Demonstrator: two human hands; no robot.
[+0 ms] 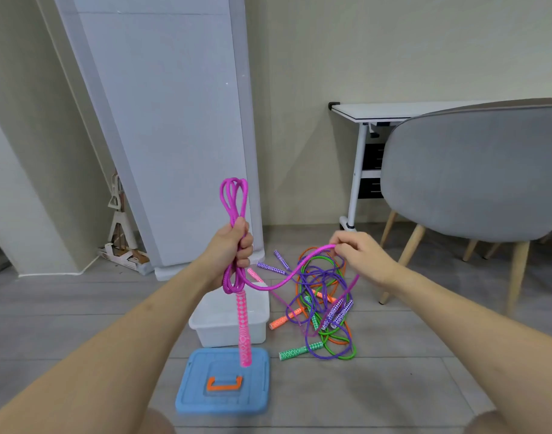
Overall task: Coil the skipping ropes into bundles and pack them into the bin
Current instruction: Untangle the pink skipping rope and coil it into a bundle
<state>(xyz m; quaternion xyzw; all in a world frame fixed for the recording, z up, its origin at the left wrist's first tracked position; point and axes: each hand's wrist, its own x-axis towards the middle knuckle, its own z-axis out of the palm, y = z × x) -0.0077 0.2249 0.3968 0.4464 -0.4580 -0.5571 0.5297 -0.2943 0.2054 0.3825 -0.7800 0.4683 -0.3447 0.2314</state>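
Pink skipping rope half coiled above the open bin
The left hand (234, 245) fists around the loops of the pink rope (234, 198), one handle (244, 330) dangling over the white bin (205, 324) on the floor; the right hand (359, 255) pinches the free strand above the tangled ropes (325, 296) beside the bin, with the blue lid (190, 389) nearer

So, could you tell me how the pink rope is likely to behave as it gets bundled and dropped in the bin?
Probably floppy: the pink rope sags between the left hand and right hand. Its loops may spring open once released, as they bulge above the fist. The dangling handle looks stiff and would likely swing.
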